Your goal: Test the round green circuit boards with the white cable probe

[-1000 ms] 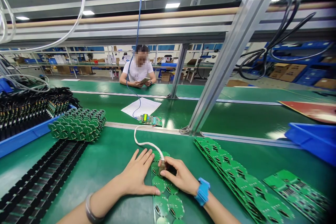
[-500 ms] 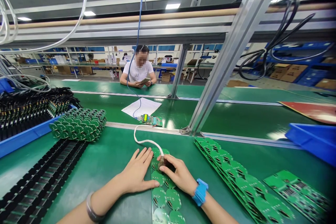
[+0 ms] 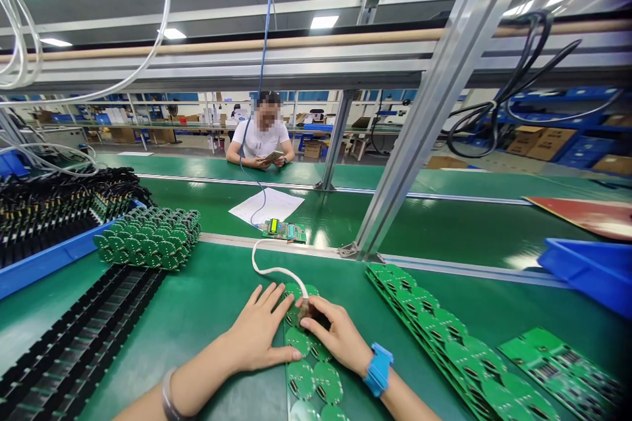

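A green panel of round circuit boards (image 3: 302, 378) lies lengthwise in front of me on the green bench. My left hand (image 3: 259, 329) rests flat with fingers spread along the panel's left edge, its thumb reaching onto the boards. Between the fingers and thumb of my right hand (image 3: 338, 332) is a brownish probe head (image 3: 305, 310), pressed down on the panel's upper part; its contact face is hidden. From it a white cable (image 3: 276, 270) curves back to a small green test board (image 3: 285, 230) with a lit yellow-green display.
To the right lie stacked round-board panels (image 3: 444, 335), another green circuit board (image 3: 557, 365) and a blue bin (image 3: 587, 273). At left are stacked boards (image 3: 148, 237), black racks (image 3: 83, 342) and a blue tray (image 3: 49, 263). A metal post (image 3: 419, 112) slants upward. A person (image 3: 261, 138) sits opposite.
The camera view has shifted slightly, so everything sits a little lower. Both hands stay on the panel, and my right hand still holds the probe head at nearly the same spot.
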